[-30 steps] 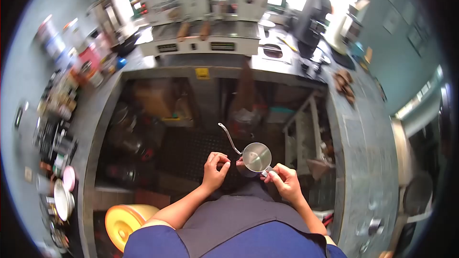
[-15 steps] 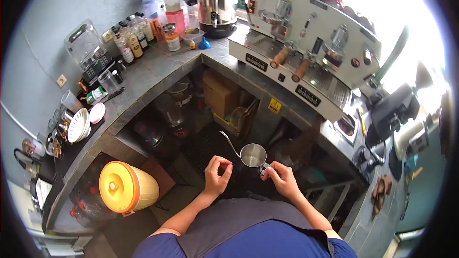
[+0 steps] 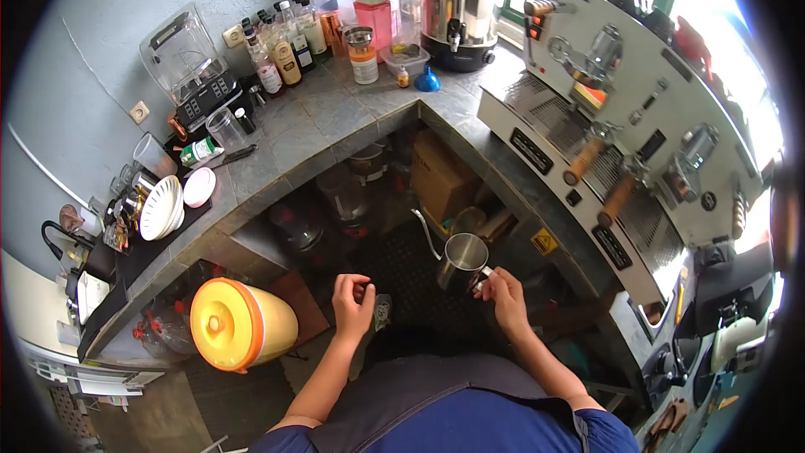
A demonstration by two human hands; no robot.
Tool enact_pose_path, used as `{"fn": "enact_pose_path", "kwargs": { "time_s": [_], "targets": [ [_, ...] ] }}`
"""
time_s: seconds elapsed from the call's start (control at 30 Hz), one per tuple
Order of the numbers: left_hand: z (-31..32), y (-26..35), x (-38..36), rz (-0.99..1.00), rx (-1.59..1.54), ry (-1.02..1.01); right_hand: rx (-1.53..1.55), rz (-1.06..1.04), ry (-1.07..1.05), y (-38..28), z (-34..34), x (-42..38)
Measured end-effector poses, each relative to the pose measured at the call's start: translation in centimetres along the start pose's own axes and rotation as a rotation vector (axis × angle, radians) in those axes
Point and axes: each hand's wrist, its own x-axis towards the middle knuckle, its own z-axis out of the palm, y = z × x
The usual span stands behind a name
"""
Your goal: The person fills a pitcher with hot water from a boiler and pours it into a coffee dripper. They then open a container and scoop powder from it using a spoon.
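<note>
My right hand [image 3: 506, 297] is closed round the handle of a metal gooseneck kettle [image 3: 463, 257]. The kettle has no lid on and hangs upright over the dark floor, its thin curved spout pointing left. My left hand [image 3: 355, 300] is to the left of the kettle, apart from it, with its fingers curled together. A small dark thing shows at its fingertips, and I cannot make out what it is.
A yellow jug with an orange rim [image 3: 244, 325] stands at lower left. The stone counter [image 3: 323, 122] bears bottles [image 3: 283, 59], a white basket [image 3: 162, 208], a blue funnel [image 3: 427, 79] and a steel urn [image 3: 458, 8]. An espresso machine [image 3: 620, 101] stands at right.
The view has turned left, so the counter and machine appear further right. My right hand still holds the kettle. My left hand is farther from it and its fingers have closed more.
</note>
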Motion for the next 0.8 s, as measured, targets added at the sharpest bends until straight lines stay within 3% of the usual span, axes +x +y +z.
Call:
{"fn": "enact_pose_path", "kwargs": {
  "time_s": [0.23,0.27,0.37,0.4,0.47,0.53,0.57,0.63,0.73,0.8],
  "targets": [
    [-0.4,-8.1,20.1,0.142,0.083,-0.058,0.057,-0.1,0.143,0.5,5.7,13.2],
    [0.6,-8.6,23.7,0.255,0.074,-0.059,0.076,-0.125,0.185,0.0,6.8,14.3],
    [5.7,-8.3,33.3,0.638,0.131,-0.171,0.113,-0.178,0.315,0.0,8.7,17.5],
    [8.1,-8.6,35.8,0.689,0.164,-0.298,0.133,-0.203,0.381,0.1,8.9,18.2],
    [13.7,-9.5,40.0,0.892,0.372,-0.438,0.114,-0.2,0.44,-0.1,9.7,19.3],
    [19.6,-10.1,43.2,1.148,0.599,-0.417,0.101,-0.205,0.498,-0.3,10.0,21.0],
    [22.2,-10.3,44.8,1.192,0.672,-0.476,0.094,-0.186,0.508,-0.3,9.9,22.1],
    [26.1,-10.1,47.8,1.334,0.843,-0.393,0.084,-0.177,0.53,-0.2,9.6,25.1],
    [29.9,-10.8,51.3,1.368,0.953,-0.271,0.155,-0.183,0.542,0.6,8.8,30.1],
    [30.8,-11.3,52.6,1.392,1.012,-0.301,0.168,-0.205,0.546,0.1,8.3,33.3]
  ]
}}
